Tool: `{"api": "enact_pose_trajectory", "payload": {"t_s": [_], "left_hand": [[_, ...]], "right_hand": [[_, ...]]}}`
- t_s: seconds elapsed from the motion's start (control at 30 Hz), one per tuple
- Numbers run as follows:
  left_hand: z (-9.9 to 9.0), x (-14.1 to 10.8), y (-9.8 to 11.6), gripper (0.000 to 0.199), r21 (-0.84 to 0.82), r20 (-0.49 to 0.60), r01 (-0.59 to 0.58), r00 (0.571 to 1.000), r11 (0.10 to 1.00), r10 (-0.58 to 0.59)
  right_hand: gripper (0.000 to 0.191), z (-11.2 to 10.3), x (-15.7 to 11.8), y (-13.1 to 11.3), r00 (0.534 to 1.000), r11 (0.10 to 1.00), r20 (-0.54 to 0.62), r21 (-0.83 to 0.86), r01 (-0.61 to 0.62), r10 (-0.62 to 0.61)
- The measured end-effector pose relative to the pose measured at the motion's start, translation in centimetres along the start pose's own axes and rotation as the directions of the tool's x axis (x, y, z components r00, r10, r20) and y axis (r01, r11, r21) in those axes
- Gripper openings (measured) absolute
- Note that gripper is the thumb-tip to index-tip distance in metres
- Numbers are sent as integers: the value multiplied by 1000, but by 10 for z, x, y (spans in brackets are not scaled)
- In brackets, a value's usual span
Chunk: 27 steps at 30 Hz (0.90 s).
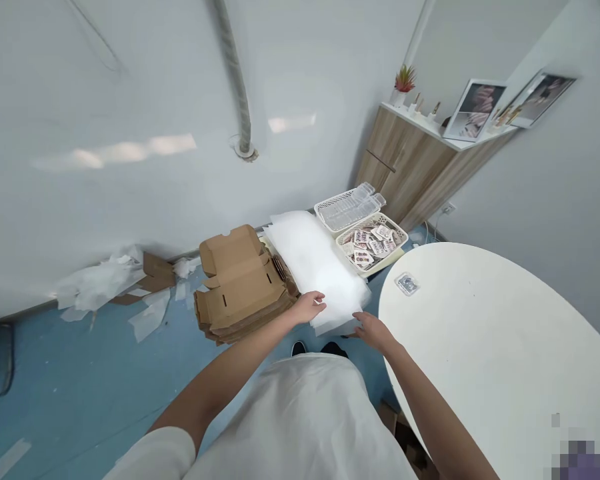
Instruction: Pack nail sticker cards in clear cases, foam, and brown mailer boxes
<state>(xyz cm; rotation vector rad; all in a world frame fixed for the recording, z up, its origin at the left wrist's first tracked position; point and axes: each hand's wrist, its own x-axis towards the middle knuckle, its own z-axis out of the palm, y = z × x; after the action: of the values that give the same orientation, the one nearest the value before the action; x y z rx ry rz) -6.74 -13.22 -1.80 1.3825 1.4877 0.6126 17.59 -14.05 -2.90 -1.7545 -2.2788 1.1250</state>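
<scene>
A stack of thin white foam sheets lies in front of me, its near edge between my two hands. My left hand is at the near left edge of the stack, with its fingers partly curled and a gap between thumb and fingertips. At the near right corner, my right hand has the edge of a foam sheet between its thumb and fingers. Flattened brown cardboard boxes are piled just left of the sheets.
Behind the sheets stand a basket of clear plastic cases and a basket of printed cards. A round white table on my right bears a small clear pack. Scrap wrapping lies along the wall beyond a wooden cabinet.
</scene>
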Motion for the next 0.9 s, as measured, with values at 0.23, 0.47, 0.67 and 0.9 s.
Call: {"api": "enact_pose_trajectory", "payload": {"t_s": [0.23,0.47,0.67,0.9], "left_hand": [[-7,23,3,27,-49,-152,106,982,993,-112],[-1,53,14,39,-151,-45,213,974,965,-222],[9,100,29,51,-124,-70,289,952,949,-299],[12,130,-2,62,-178,-24,511,852,841,-523]], "right_hand": [[49,4,41,-23,989,997,-144,-64,-36,27],[62,11,99,-34,990,995,-144,95,16,-3],[64,15,151,-33,981,996,-185,56,74,-62],[54,24,174,-29,989,977,-141,-210,22,-52]]}}
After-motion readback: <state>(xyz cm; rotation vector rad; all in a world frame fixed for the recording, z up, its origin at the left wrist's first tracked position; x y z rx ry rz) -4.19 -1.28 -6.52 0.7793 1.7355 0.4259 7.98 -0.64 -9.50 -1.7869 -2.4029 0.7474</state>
